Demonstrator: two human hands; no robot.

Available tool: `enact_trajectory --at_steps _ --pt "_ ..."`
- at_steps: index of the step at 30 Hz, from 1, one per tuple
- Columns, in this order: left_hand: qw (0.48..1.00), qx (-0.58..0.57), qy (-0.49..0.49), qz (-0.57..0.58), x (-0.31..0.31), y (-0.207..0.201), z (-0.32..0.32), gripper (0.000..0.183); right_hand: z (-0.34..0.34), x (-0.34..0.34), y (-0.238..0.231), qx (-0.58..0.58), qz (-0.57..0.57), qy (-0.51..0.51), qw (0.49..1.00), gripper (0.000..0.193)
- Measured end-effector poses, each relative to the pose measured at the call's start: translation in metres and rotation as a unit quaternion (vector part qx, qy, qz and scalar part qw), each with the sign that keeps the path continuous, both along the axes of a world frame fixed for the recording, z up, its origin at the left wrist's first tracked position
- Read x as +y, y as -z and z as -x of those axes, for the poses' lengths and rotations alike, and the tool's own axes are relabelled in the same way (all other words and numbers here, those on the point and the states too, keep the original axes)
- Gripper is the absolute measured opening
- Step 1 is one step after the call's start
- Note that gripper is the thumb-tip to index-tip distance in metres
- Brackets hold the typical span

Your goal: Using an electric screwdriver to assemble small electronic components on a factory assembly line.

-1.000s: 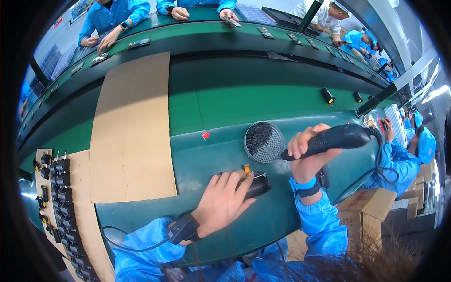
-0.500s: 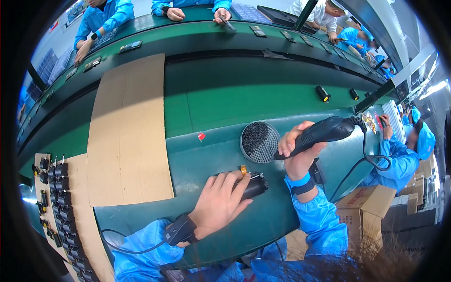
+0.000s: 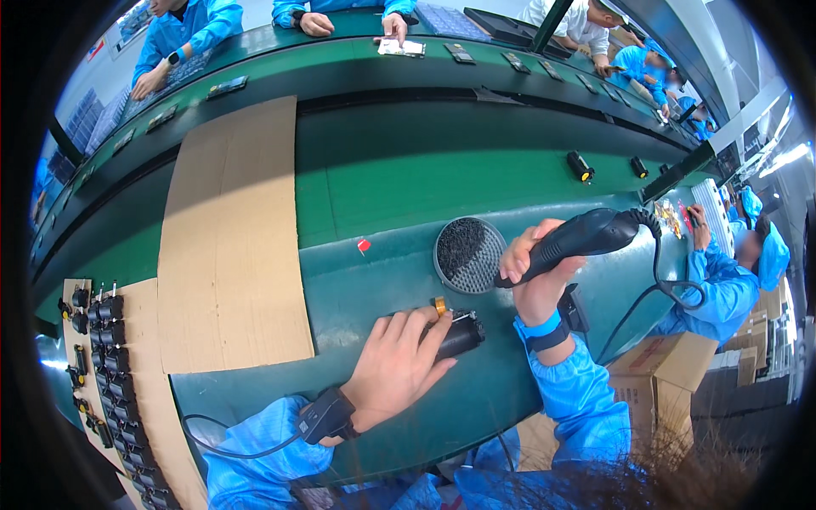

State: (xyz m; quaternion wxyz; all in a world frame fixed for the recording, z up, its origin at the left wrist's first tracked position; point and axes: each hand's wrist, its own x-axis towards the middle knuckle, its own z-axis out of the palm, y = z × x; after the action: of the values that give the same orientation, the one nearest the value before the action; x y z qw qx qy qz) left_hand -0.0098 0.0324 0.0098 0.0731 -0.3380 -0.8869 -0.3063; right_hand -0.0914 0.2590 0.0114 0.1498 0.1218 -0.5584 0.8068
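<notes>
My right hand (image 3: 542, 272) grips a black electric screwdriver (image 3: 588, 240) with a coiled cord. The tool lies nearly level, its front end pointing left at a round dish (image 3: 493, 278) of small black screws; whether the tip touches them I cannot tell. To the lower left, my left hand (image 3: 399, 361) is curled over a black cylindrical part (image 3: 461, 337) lying on the green mat, holding it down. A short orange flex strip (image 3: 440, 306) stands up by my fingertips, and small metal bits show at the part's upper edge. The fingers hide its left end.
A cardboard sheet (image 3: 234, 246) covers the mat at left, beside rows of black parts (image 3: 115, 365). A red tag (image 3: 364, 246) lies behind my left hand. Two black cylinders (image 3: 580, 166) stand on the green belt. Co-workers sit across the line and at right; an open carton (image 3: 659, 365) is low right.
My right hand and the screwdriver have shifted very slightly left over the dish; my left hand stays put. Boards on the far belt have slid left, and a co-worker's hand there now touches a pale board.
</notes>
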Motion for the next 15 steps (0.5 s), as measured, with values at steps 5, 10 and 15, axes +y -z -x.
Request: enact_trajectory --at_steps 5,10,15 --pt "1.000 -0.010 -0.003 -0.003 0.000 0.001 0.000 0.061 -0.002 0.001 0.006 0.018 -0.019 -0.016 1.000 0.085" --pt "0.998 -0.049 -0.018 -0.042 -0.003 0.003 0.002 0.074 -0.003 0.000 -0.008 0.052 0.010 0.040 0.998 0.084" --pt "0.996 -0.065 -0.024 -0.048 -0.005 0.005 0.004 0.079 -0.024 -0.023 -0.036 0.077 0.071 0.012 0.994 0.081"
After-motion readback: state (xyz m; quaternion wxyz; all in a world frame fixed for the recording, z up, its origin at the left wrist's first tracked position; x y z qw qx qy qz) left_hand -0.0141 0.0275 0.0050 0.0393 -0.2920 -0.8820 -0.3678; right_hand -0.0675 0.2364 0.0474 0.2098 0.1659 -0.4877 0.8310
